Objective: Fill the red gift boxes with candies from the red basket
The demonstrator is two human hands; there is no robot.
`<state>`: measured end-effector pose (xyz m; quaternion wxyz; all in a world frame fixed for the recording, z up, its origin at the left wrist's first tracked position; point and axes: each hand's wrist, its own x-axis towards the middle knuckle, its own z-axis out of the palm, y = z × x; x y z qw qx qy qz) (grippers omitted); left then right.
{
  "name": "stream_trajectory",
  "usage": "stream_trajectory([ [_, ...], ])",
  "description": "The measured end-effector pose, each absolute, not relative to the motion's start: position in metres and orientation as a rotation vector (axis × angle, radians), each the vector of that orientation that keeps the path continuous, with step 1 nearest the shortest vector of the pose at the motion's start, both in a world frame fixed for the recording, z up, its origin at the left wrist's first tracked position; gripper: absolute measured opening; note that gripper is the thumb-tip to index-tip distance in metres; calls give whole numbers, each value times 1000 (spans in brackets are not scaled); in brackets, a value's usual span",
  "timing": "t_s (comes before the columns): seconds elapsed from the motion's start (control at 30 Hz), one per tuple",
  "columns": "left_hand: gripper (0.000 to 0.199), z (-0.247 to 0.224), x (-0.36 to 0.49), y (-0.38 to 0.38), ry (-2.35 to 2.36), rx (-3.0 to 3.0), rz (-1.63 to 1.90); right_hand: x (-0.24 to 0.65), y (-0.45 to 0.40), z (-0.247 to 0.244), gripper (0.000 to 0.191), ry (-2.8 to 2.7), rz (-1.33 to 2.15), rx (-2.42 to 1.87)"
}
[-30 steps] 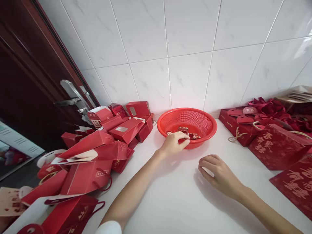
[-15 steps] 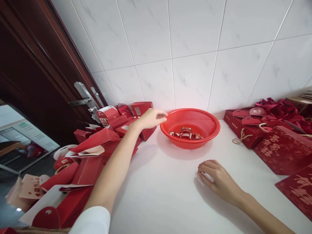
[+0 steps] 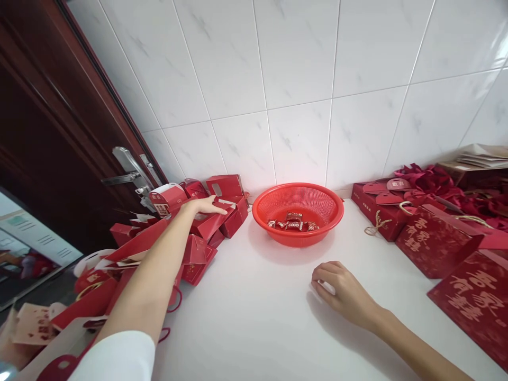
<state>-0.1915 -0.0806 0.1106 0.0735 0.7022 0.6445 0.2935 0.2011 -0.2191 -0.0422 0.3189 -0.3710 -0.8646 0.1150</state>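
Observation:
My left hand (image 3: 206, 205) reaches over the pile of red boxes on the left, its thumb and a finger stretched apart. Under and beside the fingers is a red cardboard box (image 3: 237, 218); whether they touch it I cannot tell. My right hand (image 3: 343, 291) hovers low over or rests on the white table, fingers curled loosely toward the thumb, with nothing visible in them. Between and beyond the hands stands a red plastic basket (image 3: 298, 242) with a perforated wall. Several small red wrapped pieces (image 3: 294, 225) lie in its bottom.
Red gift bags (image 3: 440, 241) with rope handles, a red box (image 3: 371, 209) and dark red ribbon (image 3: 428, 180) line the right side. More red boxes (image 3: 170, 197) crowd the left, by a brown door (image 3: 79, 95) with a metal handle (image 3: 129, 174). A tiled wall (image 3: 297, 132) closes the back.
My left hand has moved left and down from beside the basket's rim to the red boxes. My right hand keeps its curled pose on the same part of the table. The view has shifted slightly.

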Motion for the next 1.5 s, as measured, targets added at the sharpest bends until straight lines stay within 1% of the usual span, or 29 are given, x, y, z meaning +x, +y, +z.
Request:
stream_trajectory([
  [0.1, 59, 119, -181, -81, 2097, 1974, 642, 201, -219, -41, 24, -2258, 346, -1003],
  [0.2, 73, 141, -160, -83, 2095, 1982, 517, 201, -218, -40, 23, -2220, 427, -1022],
  [0.27, 84, 159, -136, -92, 2016, 2052, 451, 202, -217, -38, 23, -2177, 510, -1038],
  [0.33, 93, 172, -105, -111, 1831, 2225, 404, 203, -217, -34, 23, -2086, 605, -1063],
  [0.4, 103, 175, -70, -136, 1645, 2374, 394, 206, -216, -28, 26, -1951, 657, -1055],
  [0.43, 105, 171, -52, -150, 1581, 2422, 415, 208, -216, -25, 30, -1878, 652, -1021],
  [0.5, 104, 153, -21, -175, 1521, 2482, 477, 214, -215, -20, 37, -1740, 594, -907],
  [0.6, 105, 113, 15, -201, 1564, 2432, 527, 222, -214, -13, 43, -1555, 497, -768],
  [0.67, 108, 86, 29, -211, 1597, 2388, 496, 223, -214, -10, 41, -1477, 501, -767],
  [0.8, 110, 54, 40, -221, 1582, 2352, 476, 218, -217, -5, 25, -1405, 602, -882],
  [0.93, 110, 47, 32, -220, 1499, 2294, 536, 215, -220, 2, 34, -1351, 647, -956],
  [1.0, 108, 47, 24, -215, 1445, 2252, 564, 215, -221, 5, 37, -1339, 662, -979],
  [1.07, 99, 49, 16, -209, 1404, 2217, 630, 216, -220, 7, 38, -1328, 669, -981],
  [1.13, 82, 49, 11, -201, 1355, 2179, 764, 216, -220, 9, 38, -1322, 670, -976],
  [1.23, 49, 49, 9, -190, 1194, 2070, 967, 214, -221, 10, 38, -1341, 694, -957],
  [1.27, 41, 49, 9, -188, 1133, 2029, 1007, 214, -222, 10, 37, -1348, 720, -946],
  [1.3, 38, 50, 9, -186, 1082, 1986, 1030, 213, -222, 9, 37, -1353, 757, -935],
  [1.37, 38, 51, 9, -184, 1031, 1894, 1021, 213, -223, 7, 39, -1359, 870, -912],
  [1.5, 34, 51, 4, -180, 1005, 1755, 762, 211, -223, -1, 45, -1362, 1138, -900],
])
